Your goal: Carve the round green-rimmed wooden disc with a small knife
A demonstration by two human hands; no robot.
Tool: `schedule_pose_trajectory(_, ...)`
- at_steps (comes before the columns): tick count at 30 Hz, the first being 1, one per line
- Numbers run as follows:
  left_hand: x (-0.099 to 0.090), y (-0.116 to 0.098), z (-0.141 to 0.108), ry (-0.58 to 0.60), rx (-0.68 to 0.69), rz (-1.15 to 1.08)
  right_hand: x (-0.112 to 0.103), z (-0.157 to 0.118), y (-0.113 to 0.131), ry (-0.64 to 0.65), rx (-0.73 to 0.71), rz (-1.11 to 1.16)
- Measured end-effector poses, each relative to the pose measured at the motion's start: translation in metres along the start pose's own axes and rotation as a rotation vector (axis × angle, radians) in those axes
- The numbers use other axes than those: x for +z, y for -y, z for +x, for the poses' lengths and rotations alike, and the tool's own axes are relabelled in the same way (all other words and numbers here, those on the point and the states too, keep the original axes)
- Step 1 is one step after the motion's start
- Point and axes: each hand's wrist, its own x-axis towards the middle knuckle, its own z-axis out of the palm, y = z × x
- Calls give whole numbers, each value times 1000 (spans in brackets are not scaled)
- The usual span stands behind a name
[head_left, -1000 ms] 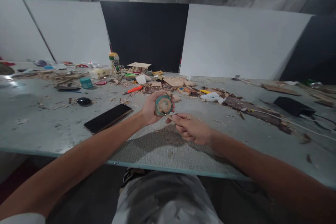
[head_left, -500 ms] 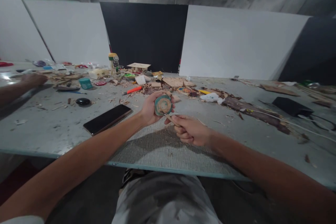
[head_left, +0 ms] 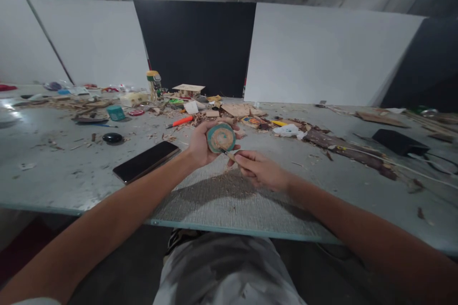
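My left hand (head_left: 200, 145) is wrapped round a round wooden disc (head_left: 221, 137), teal at the rim with bare wood showing in rings on its face. The disc is tilted up toward me above the table. In my right hand (head_left: 259, 167) is a carving knife (head_left: 232, 155) with a wooden handle, gripped close to its short blade. The blade's tip meets the lower edge of the disc's face. Beneath both hands, small wood shavings (head_left: 229, 178) lie on the grey table (head_left: 200, 207).
A phone (head_left: 146, 161) and a black computer mouse (head_left: 113, 138) lie to the left. Behind the hands are an orange-handled cutter (head_left: 182, 121), a teal jar (head_left: 115, 113) and wood scraps. Bark strips (head_left: 343, 150) and a black box with a cable (head_left: 399, 142) are on the right.
The disc has turned more toward me and shifted slightly left. My right hand has risen a little with the knife. Another person's hand at the far left has left the view.
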Motion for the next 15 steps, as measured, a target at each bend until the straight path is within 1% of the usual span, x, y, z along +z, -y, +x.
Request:
schedule_pose_trajectory(2, -1, 0, 0, -7, -10, 2, 0, 2, 1, -83, -34, -137)
schedule_pose_trajectory(4, -2, 1, 1, -5, -13, 1, 0, 2, 3, -134, -76, -286)
schedule_pose_trajectory(8, -1, 2, 0, 15, -27, -11, -2, 1, 8, -180, -115, -534)
schedule_pose_trajectory(13, 0, -1, 1, 20, -14, 11, -7, -1, 8, -237, -248, -799)
schedule_pose_trajectory(15, -2, -3, 2, 28, -16, 30, -9, -2, 9, -276, -247, -901)
